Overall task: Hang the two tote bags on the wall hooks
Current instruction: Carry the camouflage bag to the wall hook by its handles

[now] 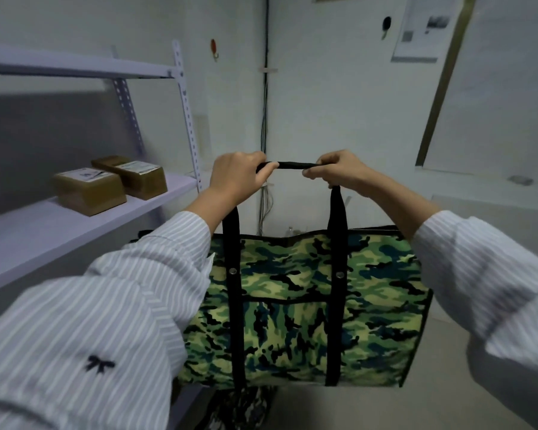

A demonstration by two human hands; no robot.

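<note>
A green camouflage tote bag (308, 308) with black straps hangs in front of me, held up in the air. My left hand (238, 178) and my right hand (342, 170) both grip its black handle (295, 165), stretched level between them. High on the white wall are two hooks: a red one (214, 48) to the left of the corner and a black one (386, 24) to the right, both bare and well above the handle. Below the held bag, a piece of camouflage fabric (239, 408) shows near the floor; I cannot tell what it is.
A pale metal shelf rack (84, 225) stands on the left with two brown cardboard boxes (90, 190) on its middle board. Cables (264, 119) run down the wall corner. A paper sheet (423, 26) hangs at the upper right beside a door frame (441, 97).
</note>
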